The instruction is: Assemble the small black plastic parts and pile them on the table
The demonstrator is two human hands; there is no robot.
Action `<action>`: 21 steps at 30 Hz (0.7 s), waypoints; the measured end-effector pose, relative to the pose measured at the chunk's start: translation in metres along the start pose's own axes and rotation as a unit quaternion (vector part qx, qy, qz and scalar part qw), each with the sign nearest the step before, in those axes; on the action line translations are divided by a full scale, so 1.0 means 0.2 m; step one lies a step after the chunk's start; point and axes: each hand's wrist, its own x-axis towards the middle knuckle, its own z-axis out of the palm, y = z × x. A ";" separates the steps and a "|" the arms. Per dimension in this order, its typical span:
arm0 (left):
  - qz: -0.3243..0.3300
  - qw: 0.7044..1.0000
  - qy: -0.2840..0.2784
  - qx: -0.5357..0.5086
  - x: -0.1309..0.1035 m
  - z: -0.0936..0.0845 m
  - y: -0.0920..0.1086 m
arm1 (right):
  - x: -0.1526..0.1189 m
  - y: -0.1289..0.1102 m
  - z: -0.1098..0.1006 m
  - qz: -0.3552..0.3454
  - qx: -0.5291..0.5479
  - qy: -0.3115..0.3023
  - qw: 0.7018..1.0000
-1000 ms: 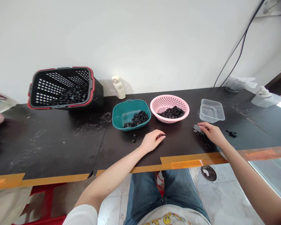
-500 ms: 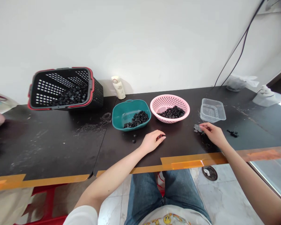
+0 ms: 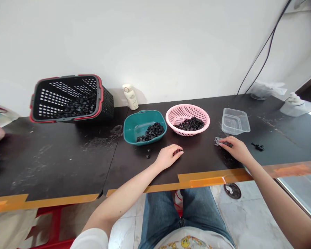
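Grey pins [image 3: 217,140] lie in a small loose heap on the counter [image 3: 197,155], just at the tips of the right hand [image 3: 237,149] and on its left side. The heap is partly hidden beneath those fingers [image 3: 226,138], which reach in from the right and point leftward, so they meet its right-hand edge. The thin pins appear to lie in mixed directions; no one long axis serves for the whole heap, and each is too small to trace singly. Thumb and forefinger of the right hand are bent toward each other, with a gap behind the tips; whether a pin is pinched there I cannot tell.

The right hand is by far the nearer one. The left hand [image 3: 167,157] rests on the counter well apart, left of the heap, its thumb and forefinger facing right, toward the pins. They seem to pinch a small dark piece [image 3: 180,150], mostly hidden by the fingers.

Beyond the right hand, just past the heap, stands a clear container [image 3: 234,121]; a black clump [image 3: 257,147] lies to the hand's right. The pink basket [image 3: 175,112], holding black pieces [image 3: 191,123], stands beyond and between the two hands
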 end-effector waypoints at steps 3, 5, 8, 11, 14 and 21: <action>0.002 1.000 -0.001 -0.001 0.00 0.00 0.00 | 0.00 0.00 0.00 0.002 -0.008 -0.006 1.000; 0.004 1.000 -0.002 -0.001 0.00 0.00 0.00 | 0.00 0.00 0.00 0.013 0.000 0.002 1.000; 0.003 1.000 -0.003 0.001 0.00 0.00 0.00 | 0.00 0.00 0.01 0.020 0.000 -0.004 1.000; 0.003 1.000 -0.006 0.003 0.00 0.00 0.00 | 0.00 0.01 0.01 0.007 -0.015 -0.019 1.000; 0.003 1.000 -0.009 0.006 0.00 -0.01 0.00 | 0.01 0.03 0.01 0.001 -0.024 -0.033 0.999; 0.003 1.000 -0.011 0.010 0.00 -0.01 0.00 | 0.02 -0.01 0.00 0.043 -0.029 -0.016 0.999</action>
